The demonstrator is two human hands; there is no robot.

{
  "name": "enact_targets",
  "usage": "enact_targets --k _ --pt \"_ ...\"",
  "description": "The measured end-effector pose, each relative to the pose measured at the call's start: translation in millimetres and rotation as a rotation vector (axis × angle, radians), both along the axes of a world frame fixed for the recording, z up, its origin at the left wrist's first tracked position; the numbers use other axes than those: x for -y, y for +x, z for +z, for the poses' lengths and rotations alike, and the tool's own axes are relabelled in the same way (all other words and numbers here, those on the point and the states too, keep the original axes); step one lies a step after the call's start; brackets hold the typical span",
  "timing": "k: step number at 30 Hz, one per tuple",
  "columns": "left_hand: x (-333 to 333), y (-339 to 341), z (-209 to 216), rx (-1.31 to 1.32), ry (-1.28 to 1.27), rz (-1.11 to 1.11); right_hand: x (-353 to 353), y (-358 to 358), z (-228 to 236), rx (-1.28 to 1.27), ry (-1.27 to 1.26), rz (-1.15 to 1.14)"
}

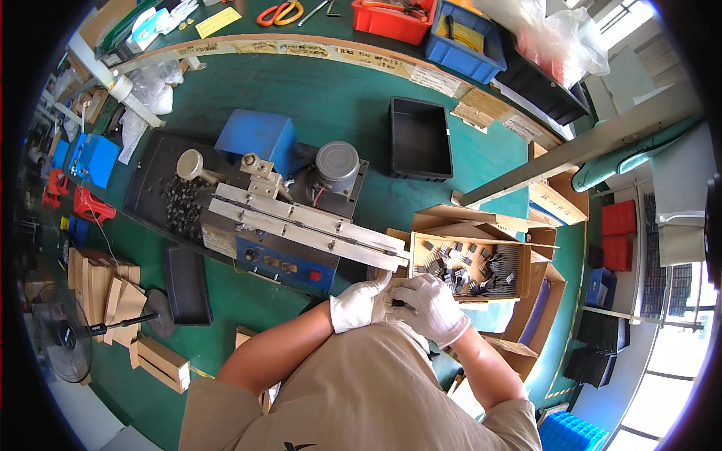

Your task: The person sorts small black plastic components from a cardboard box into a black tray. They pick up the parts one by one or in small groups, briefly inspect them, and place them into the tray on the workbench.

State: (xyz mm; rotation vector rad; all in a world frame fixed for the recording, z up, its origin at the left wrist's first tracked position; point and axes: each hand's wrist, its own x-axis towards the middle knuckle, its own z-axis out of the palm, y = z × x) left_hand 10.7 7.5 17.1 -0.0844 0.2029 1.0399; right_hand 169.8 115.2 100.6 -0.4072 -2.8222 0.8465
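My left hand [358, 306], in a white glove, is closed close to my body, just below the right end of the machine's metal rail [308, 228]. Beside it my gloved right hand [432, 310] has its fingers curled inward toward the left one. A little dark shows between the two hands, but what they hold is too small and covered to name. The machine [280, 263] has a blue front panel with knobs and a red switch. Right of the rail end, a cardboard box [465, 296] holds many small black parts [496, 269] with metal pins.
A black tray [420, 171] stands behind the box on the green table. More small black parts [183, 207] lie in a dark tray at the machine's left. A slanted metal post [556, 165] crosses at right. Red [391, 25] and blue [462, 60] bins line the back shelf.
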Motion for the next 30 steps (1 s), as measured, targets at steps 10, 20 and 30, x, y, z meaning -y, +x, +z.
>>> enact_targets --k 10,20,30 --pt "-2.2 2.6 -18.9 -0.052 0.013 -0.113 -13.8 3.5 5.0 -0.125 -0.042 -0.357" --pt "1.4 1.3 -18.8 -0.149 -0.059 -0.091 -26.8 -18.6 1.1 -0.127 0.037 -0.318" --pt "5.6 -3.7 -20.3 -0.157 -0.028 -0.072 -14.0 -39.1 3.8 -0.183 -0.027 -0.304"
